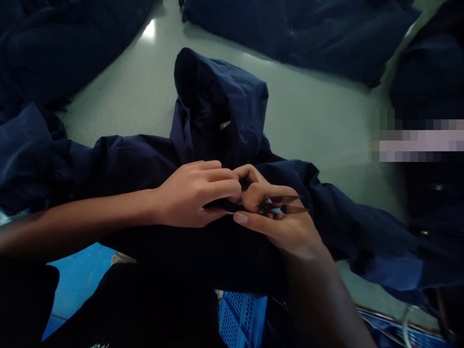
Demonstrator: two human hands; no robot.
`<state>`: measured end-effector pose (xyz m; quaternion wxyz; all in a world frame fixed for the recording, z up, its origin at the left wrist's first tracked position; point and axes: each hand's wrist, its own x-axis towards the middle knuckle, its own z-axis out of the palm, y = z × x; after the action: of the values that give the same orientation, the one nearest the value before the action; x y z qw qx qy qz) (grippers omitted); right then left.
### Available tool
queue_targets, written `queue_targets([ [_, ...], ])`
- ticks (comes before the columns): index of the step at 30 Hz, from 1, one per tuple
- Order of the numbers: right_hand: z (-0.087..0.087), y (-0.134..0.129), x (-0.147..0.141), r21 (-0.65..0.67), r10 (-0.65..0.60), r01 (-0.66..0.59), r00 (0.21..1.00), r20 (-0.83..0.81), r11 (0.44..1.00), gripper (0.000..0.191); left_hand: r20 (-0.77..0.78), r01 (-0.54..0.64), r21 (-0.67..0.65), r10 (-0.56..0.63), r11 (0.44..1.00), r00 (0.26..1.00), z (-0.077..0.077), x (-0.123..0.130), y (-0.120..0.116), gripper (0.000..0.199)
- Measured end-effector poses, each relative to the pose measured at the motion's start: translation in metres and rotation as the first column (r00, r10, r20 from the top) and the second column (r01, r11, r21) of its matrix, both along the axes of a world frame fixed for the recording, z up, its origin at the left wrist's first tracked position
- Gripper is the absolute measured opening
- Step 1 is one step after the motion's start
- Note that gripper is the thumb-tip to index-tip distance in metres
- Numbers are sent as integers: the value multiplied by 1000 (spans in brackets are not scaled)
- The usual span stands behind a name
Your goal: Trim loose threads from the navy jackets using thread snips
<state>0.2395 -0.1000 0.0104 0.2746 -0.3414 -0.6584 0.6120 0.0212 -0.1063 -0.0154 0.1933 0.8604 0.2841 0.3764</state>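
Observation:
A dark navy hooded jacket point(141, 152) lies spread over the light table, its hood point(248, 99) pointing away from me and its sleeves out to both sides. My left hand point(201, 193) is closed, pinching the jacket's front below the hood. Beside it, nearly touching, my right hand point(275, 212) has its thumb and fingers at the same bit of cloth. Tucked in the right palm is a pair of thread snips point(288, 203), its two dark blades pointing right, away from the cloth. The exact spot between the fingertips is mostly hidden.
Dark garments lie at the far left point(65, 48), along the table's far side point(290, 34) and at the right point(427, 87). The pale tabletop point(337, 125) shows between them. Below the near edge are a blue plastic crate point(242, 319) and a blue floor point(81, 280).

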Motion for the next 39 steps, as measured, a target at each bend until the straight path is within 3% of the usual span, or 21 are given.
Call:
queue_targets([
  [8,-10,3,4,-80,-30,22,995,-94,997,41,21,16,4,-16,1000,1000,2,0,0,8],
  [12,-10,4,2,-31,-27,23,993,-116,999,46,29,28,-22,-28,999,999,2,0,1,6],
  [15,-4,1,-2,71,-31,30,999,18,997,46,14,20,-25,-19,999,1000,-2,0,2,6],
  [18,1,-4,-6,285,-147,86,969,201,955,39,-61,-20,-13,20,1000,998,-6,1,2,6],
  [20,2,-6,-6,413,-215,94,942,258,906,34,-126,-64,43,69,997,990,-8,2,1,7],
  [22,1,-7,-5,456,-211,53,930,301,888,30,-190,-101,136,126,986,974,-8,3,-1,7],
  [25,-1,-7,-4,445,-148,-19,929,339,896,26,-244,-114,255,178,960,953,-8,4,-4,7],
  [28,0,-8,-3,399,-109,-23,947,303,917,25,-241,-104,290,178,951,954,-9,4,-5,9],
  [39,11,-10,-2,233,-107,66,980,167,970,28,-104,-6,19,8,1000,995,-5,0,2,9],
])
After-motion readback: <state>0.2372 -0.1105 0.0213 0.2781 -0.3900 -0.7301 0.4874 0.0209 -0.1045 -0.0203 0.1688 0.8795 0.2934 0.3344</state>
